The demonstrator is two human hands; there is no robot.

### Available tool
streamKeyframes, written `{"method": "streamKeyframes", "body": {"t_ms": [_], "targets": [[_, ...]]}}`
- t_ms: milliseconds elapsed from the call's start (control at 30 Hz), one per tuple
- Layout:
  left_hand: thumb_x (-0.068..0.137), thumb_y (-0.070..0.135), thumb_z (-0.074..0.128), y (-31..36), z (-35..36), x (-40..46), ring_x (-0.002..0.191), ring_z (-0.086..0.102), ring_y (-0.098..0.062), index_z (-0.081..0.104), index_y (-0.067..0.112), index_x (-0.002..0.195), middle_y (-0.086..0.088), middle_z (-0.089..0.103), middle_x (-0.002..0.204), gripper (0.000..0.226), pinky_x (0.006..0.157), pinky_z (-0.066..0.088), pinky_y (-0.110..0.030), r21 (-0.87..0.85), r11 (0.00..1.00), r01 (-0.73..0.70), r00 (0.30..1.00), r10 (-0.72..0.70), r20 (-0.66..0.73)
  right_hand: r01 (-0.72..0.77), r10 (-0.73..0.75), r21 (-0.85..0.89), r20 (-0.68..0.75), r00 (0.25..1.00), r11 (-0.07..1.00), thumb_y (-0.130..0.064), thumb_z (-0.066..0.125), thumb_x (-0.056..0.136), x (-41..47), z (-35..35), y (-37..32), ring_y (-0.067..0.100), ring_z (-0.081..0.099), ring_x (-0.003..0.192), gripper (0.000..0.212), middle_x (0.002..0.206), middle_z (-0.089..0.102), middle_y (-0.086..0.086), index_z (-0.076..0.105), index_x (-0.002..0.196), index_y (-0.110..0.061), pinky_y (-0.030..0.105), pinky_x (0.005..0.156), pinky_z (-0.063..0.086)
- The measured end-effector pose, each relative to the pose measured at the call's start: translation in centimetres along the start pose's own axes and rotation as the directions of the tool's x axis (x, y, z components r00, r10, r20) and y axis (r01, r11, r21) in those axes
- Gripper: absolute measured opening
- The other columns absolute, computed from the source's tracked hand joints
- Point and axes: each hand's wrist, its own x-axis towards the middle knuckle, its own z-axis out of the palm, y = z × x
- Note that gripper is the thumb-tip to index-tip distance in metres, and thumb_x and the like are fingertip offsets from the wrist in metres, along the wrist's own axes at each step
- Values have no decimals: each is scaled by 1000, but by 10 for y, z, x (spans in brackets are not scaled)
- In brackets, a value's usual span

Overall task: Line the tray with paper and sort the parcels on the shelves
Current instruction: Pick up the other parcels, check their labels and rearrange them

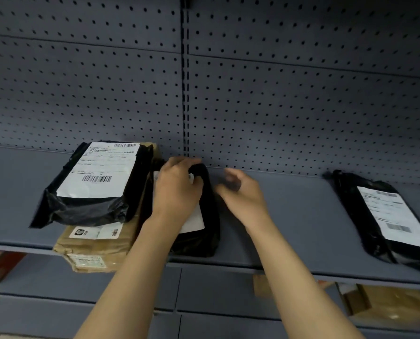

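Observation:
A small black parcel [205, 228] with a white label lies on the grey shelf [289, 228], in the middle. My left hand [177, 189] lies flat on top of it, fingers curled over its far end. My right hand [243, 192] hovers just right of that parcel, fingers apart and blurred, holding nothing. To the left, a larger black parcel [94, 187] with a white label rests on a brown paper parcel [99, 248]. A third black parcel [387, 216] lies at the shelf's right end.
A grey pegboard wall [277, 94] backs the shelf, with a slotted upright [185, 81] in its middle. Below the shelf edge I see brown cartons [387, 302] at the right and a reddish box [1, 263] at the left.

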Motion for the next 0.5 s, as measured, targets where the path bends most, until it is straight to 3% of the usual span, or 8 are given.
{"method": "streamKeyframes", "body": {"t_ms": [100,233,400,500], "targets": [[92,11,64,25,13,3,125,59,-20,65,20,133,-5,65,133,42,96,40,-19,-210,977,21,999,-15,31,30,-29,31,-53,998,999,-19,70,86,-2,-31,-7,-5,59,89,43,111,62,-18,64,127,-31,10,75,43],[96,11,61,63,31,5,121,63,-11,67,16,131,1,71,130,36,108,46,-27,-450,880,150,986,-100,133,68,-62,58,-92,994,996,-20,72,86,-8,-79,-8,-6,62,91,42,112,65,-23,65,123,-40,-1,61,43],[98,17,59,129,69,-7,116,64,-10,65,22,131,9,69,121,33,109,47,-34,-567,788,240,964,-122,237,108,-87,94,-206,975,990,-18,72,87,-15,-156,9,-1,65,92,42,112,68,-21,69,121,-41,7,71,47],[98,20,59,169,94,-13,120,62,-12,64,27,132,10,67,130,35,111,46,-35,-584,770,258,956,-117,268,115,-90,93,-240,967,989,-16,72,87,-19,-203,22,0,64,94,41,112,69,-20,70,121,-39,12,75,47]]}}
